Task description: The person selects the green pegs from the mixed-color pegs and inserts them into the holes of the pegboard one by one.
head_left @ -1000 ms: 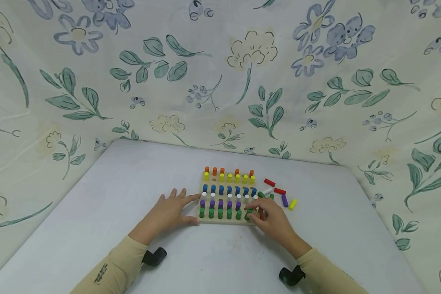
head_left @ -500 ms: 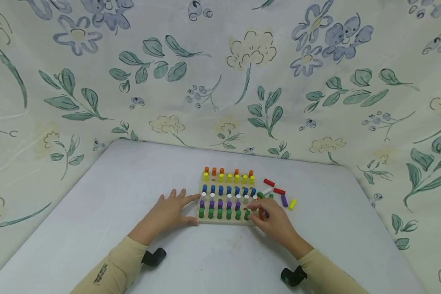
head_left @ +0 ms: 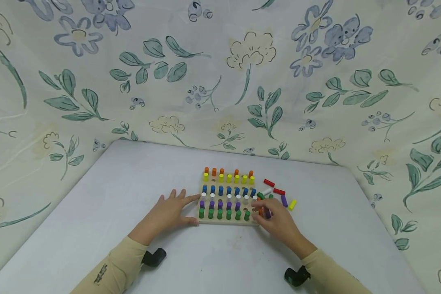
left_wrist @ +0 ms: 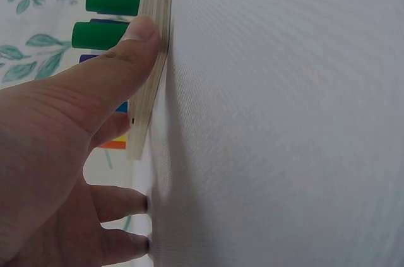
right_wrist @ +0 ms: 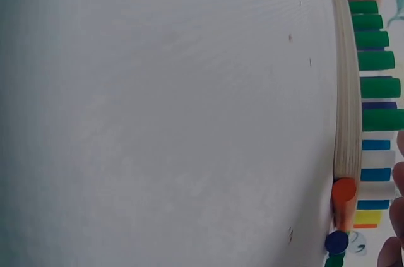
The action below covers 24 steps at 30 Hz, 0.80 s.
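Note:
A wooden pegboard (head_left: pixel 220 222) lies on the white table with rows of orange, yellow, blue, white, purple and green pegs standing in it. My left hand (head_left: pixel 170 212) rests at its left side, fingers spread, thumb on the near left corner and index finger touching the left edge. In the left wrist view the thumb (left_wrist: pixel 120 59) presses against the board's edge beside the green pegs (left_wrist: pixel 101 35). My right hand (head_left: pixel 277 220) hovers at the board's right edge, fingers loosely bent and no peg showing between them. The nearest green peg (head_left: pixel 247 215) stands left of its thumb.
Loose pegs lie right of the board: red pegs (head_left: pixel 279 191), a white peg (head_left: pixel 267 190), a purple peg (head_left: pixel 284 201) and a yellow peg (head_left: pixel 292 204). An orange peg (right_wrist: pixel 344 197) lies against the board's edge, partly under my right hand. Patterned cloth (head_left: pixel 220 81) hangs behind the table.
My right hand has drawn slightly right, away from the last green peg, which stands in the board. My left hand has stayed in place.

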### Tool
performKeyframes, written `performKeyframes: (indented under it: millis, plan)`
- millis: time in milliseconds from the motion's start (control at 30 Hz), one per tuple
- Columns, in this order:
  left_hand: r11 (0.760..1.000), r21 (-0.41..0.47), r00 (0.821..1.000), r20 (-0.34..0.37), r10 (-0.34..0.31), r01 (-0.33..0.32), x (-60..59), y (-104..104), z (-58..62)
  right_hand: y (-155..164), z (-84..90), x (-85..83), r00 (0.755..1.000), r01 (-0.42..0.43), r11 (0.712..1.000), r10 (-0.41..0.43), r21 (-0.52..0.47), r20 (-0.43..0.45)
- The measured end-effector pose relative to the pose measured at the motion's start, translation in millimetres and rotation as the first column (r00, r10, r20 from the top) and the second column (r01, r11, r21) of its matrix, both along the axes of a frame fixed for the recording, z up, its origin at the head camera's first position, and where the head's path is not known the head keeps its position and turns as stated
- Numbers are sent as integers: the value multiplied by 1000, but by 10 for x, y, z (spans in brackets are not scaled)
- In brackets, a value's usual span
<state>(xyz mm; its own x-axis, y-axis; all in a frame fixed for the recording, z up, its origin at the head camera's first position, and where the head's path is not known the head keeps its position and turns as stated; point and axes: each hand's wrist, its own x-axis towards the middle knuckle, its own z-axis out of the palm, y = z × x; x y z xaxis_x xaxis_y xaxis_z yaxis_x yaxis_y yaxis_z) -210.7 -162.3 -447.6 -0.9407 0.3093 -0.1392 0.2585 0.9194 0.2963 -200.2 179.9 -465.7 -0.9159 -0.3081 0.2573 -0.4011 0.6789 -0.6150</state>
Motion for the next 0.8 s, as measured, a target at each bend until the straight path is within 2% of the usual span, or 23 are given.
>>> performKeyframes:
  millis: [600,800]
  plan:
    - [1000,-3,1000,-5,2,-2,0,-1,-17,115,-9,-22,998,15,1000,-15,-3,-55]
    - [1000,0,1000,-10,2,-2,-5,-6,-33,143,-10,-37,998,44,999,-44,18,-40]
